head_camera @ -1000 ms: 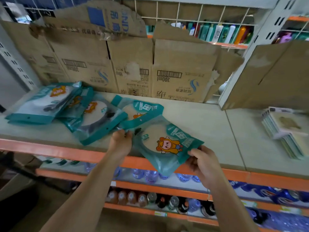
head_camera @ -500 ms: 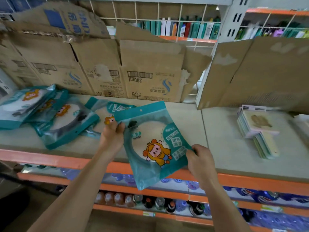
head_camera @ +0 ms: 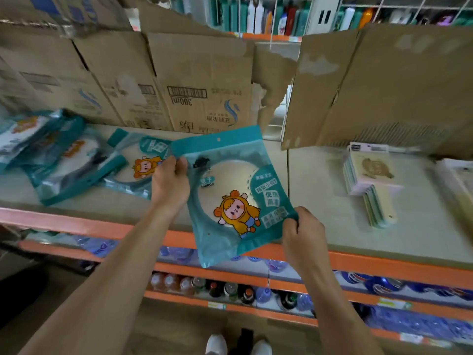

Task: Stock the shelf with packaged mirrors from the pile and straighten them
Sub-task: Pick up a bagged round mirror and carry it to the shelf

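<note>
Beige shelf, cardboard behind; left hand and right hand, each grip pinching one mirror packet.

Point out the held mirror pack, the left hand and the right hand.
held mirror pack (head_camera: 234, 204), head view, cartoon figure's hood
left hand (head_camera: 170, 181), head view, back of the hand
right hand (head_camera: 304, 231), head view, back of the hand

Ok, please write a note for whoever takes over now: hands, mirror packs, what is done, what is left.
Left hand grips the held mirror pack at its upper left edge; right hand pinches its lower right corner. It is tilted, above the front of the shelf.
At far left lies the pile, untidy; one loose pack lies right of it.
Nothing is straightened yet.
To do: put this pack down, stock the pile, align all.
</note>
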